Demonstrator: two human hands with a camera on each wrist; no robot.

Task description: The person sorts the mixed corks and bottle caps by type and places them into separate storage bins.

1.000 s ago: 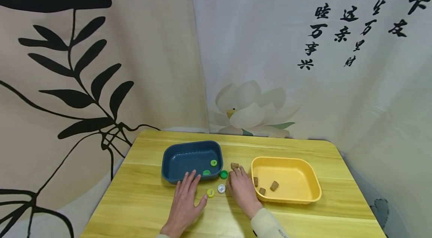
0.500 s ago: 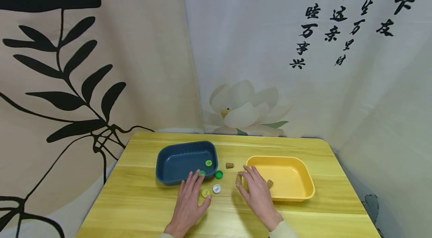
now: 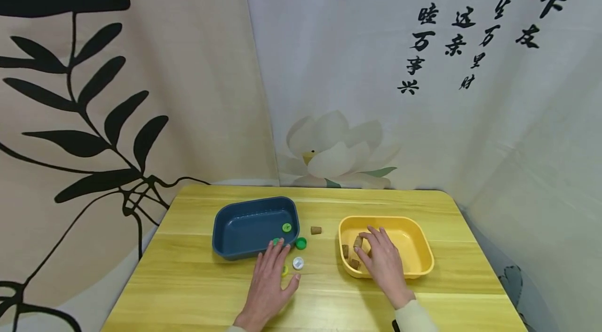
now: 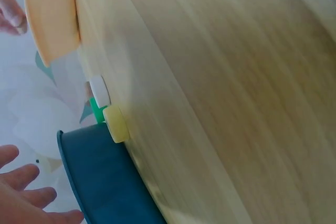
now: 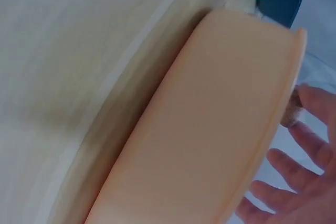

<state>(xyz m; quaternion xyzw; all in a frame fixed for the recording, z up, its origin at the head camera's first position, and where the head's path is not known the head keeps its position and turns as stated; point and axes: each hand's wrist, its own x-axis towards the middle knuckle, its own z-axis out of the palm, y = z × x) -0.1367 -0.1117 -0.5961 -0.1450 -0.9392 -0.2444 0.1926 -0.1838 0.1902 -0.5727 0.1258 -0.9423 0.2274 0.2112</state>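
Observation:
My right hand pinches a cork between thumb and finger over the yellow tray. In the right wrist view the cork shows just past the tray's rim, held at the fingertips. Two more corks lie at the left end inside the tray. My left hand, fingers straight and spread, is at the front of the blue tray, overlapping its rim in the head view. A yellow bottle cap, partly hidden by that hand, and a white cap lie beside it.
A dark green cap sits by the blue tray's right corner. Inside that tray are a light green cap and another, partly covered by fingers. A loose cork lies on the wooden table between the trays. A printed curtain hangs behind.
My right hand has moved right from the cork lying between the trays to over the yellow tray, carrying another cork. The left hand stays nearly still. The head view has shifted slightly.

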